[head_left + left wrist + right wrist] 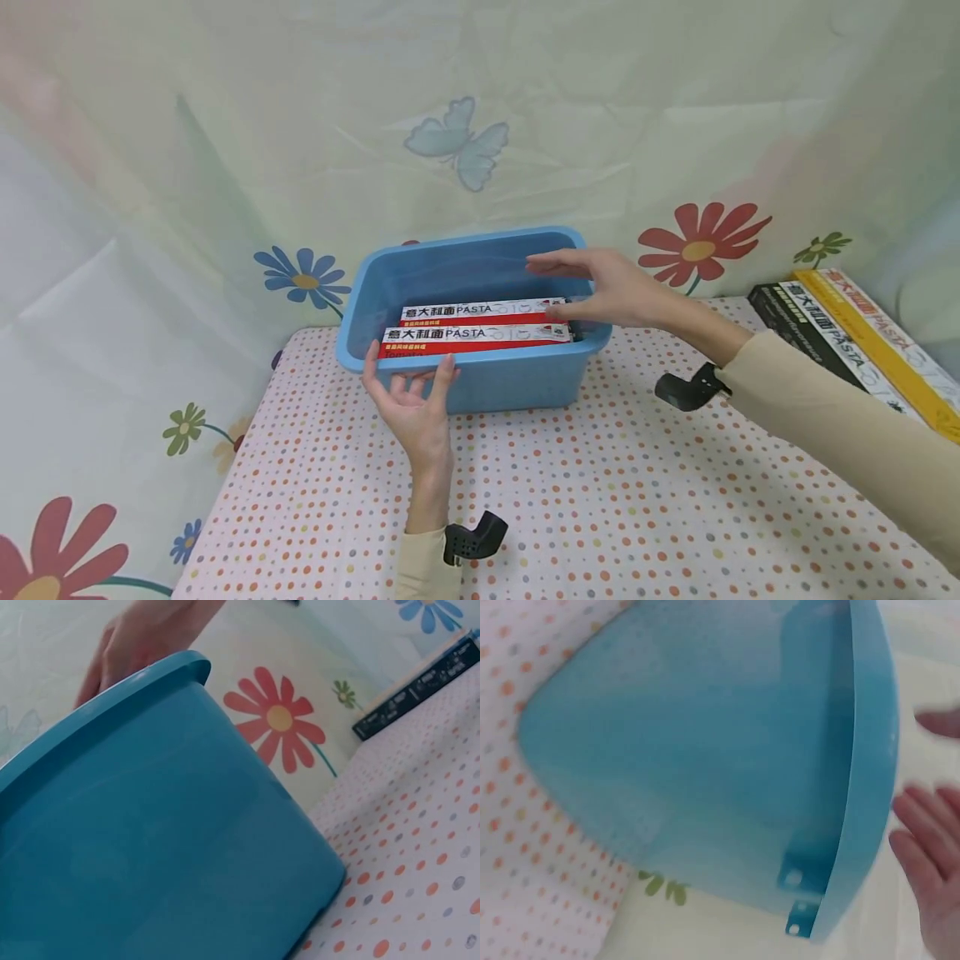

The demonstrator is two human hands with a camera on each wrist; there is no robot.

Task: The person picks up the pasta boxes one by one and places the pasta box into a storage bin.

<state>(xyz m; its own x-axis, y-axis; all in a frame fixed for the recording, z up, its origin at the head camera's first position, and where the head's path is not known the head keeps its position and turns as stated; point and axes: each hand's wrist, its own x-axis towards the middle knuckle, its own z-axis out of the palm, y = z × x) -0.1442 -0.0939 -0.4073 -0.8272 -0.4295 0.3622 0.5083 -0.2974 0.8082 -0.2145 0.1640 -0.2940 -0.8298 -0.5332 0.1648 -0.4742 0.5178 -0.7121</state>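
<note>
A blue plastic bin (517,385) stands on the dotted tablecloth, near the back curtain. Two red and white pasta boxes (480,342) lie inside it, one behind the other, with their printed sides showing. My left hand (415,414) holds the bin's front rim near its left corner, fingertips at the edge. Over the bin's right end is my right hand (611,287), its fingers spread and apart from the thumb, which is close to the right ends of the boxes. In the right wrist view, nothing shows between the fingers of the right hand (934,847).
More pasta boxes, black (802,333), white and yellow (877,350), lie side by side at the table's right edge. A flowered curtain (300,167) hangs behind and to the left of the table. Each wrist wears a small black device (690,388).
</note>
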